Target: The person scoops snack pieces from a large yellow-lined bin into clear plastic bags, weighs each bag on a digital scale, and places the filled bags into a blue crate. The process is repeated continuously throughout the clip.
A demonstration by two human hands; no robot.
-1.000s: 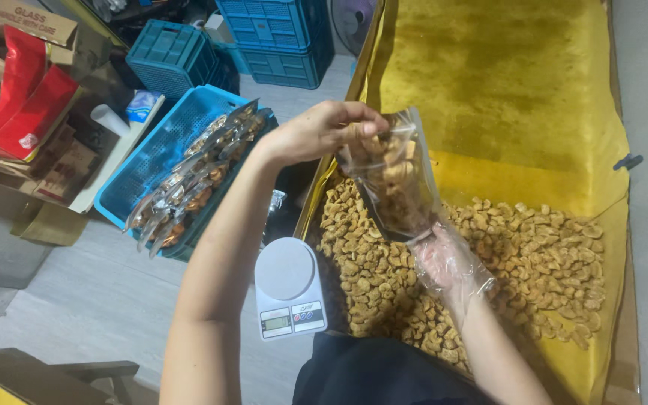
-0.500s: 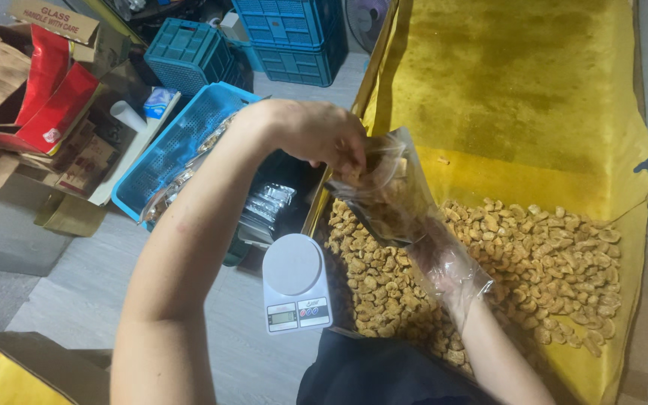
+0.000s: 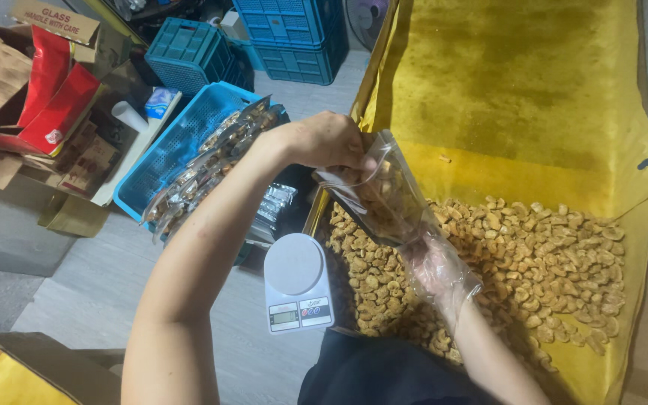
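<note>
— Where was the clear pouch?
— At the centre, over the snack pile; the left hand pinched its top at eleven o'clock.
— The right hand?
— Gloved, cupping its bottom at five o'clock.

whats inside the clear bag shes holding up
The clear bag holds golden-brown snack pieces like those heaped on the yellow sheet below. The left hand covers its mouth and the gloved right hand its bottom, so the fill level is hidden.

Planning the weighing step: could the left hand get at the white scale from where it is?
Probably yes: nothing lies between the left hand and the scale just below it, but it grips the clear bag.
</note>
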